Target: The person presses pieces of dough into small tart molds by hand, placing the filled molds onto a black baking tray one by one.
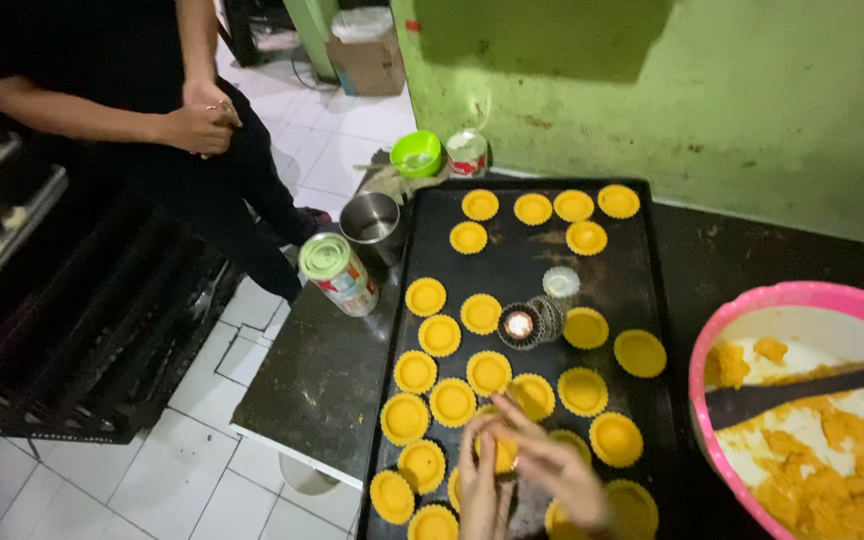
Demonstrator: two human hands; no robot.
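Dim overhead light, dark corners, slightly blurred.

Filled tart shells (452, 402): about 25. Empty tart moulds (520, 325): three. Cans (339, 272): two. Pink bowl (742, 304): one.

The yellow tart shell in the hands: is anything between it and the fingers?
No. Both hands, left hand and right hand, pinch the tart shell directly over the black tray. Other shells sit close around but do not come between.

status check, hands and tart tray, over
Left hand and right hand both pinching one yellow tart shell over the black tray. Empty metal moulds mid-tray. A bystander's clasped hands well clear.
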